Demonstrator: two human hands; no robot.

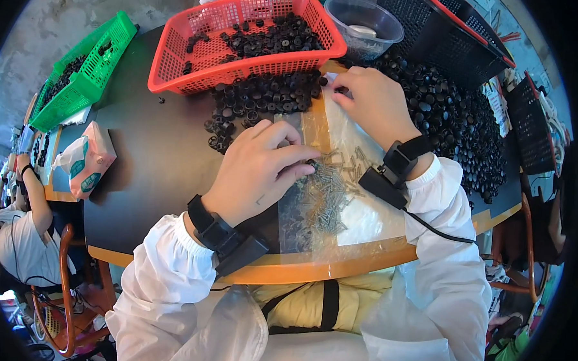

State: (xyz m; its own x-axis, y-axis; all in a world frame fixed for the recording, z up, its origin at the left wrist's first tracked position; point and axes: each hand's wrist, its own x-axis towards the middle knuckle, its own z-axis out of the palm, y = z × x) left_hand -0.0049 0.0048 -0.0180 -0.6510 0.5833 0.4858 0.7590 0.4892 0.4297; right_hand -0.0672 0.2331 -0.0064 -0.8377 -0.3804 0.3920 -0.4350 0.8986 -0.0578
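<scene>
My left hand (257, 169) is closed in a pinch at the edge of a pile of small metal screws (327, 198). A small dark piece (313, 163) shows at its thumb and fingertip; its kind is unclear. Farther right, my right hand (375, 105) pinches a small black cap (342, 90) between thumb and forefinger. It is beside the far edge of a white sheet (378, 216), on which some of the screws lie. A heap of round black caps (267, 95) lies between the hands and the red basket, and a larger heap of black caps (447, 110) spreads to the right.
A red basket (197, 76) of black parts stands at the back, next to a clear plastic tub (392, 31). Black crates (450, 33) rise at the far right. Leftward are a tissue pack (93, 159), a green basket (100, 75) and another person's arm (37, 195).
</scene>
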